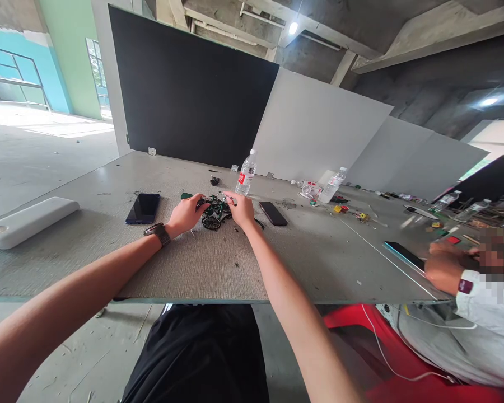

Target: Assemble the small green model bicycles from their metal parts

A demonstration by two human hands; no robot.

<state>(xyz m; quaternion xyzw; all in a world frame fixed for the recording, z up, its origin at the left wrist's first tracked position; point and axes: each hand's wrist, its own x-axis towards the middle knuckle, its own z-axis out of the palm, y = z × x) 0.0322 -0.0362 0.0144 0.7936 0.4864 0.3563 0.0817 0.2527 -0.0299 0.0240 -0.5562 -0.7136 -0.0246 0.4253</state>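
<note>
On the table before me stands a small dark green model bicycle (218,211) with a black spoked wheel (211,223) facing me. My left hand (185,215) closes its fingers and thumb on the left end of the bicycle. From the other side, my right hand (241,210) is closed in a pinch at the bicycle's upper right part. A small pale tip shows by those fingers, too small to name. Part of another dark curved piece (259,224) peeks out beside my right wrist. Behind the left fingers lies a flat green piece (186,196).
Phones lie left (143,209) and right (273,213) of my hands. A water bottle (246,173) stands behind; a small black part (214,181) is near it. A white oblong device (33,221) lies far left. Rightward, a co-worker's hand (445,263) is among scattered parts.
</note>
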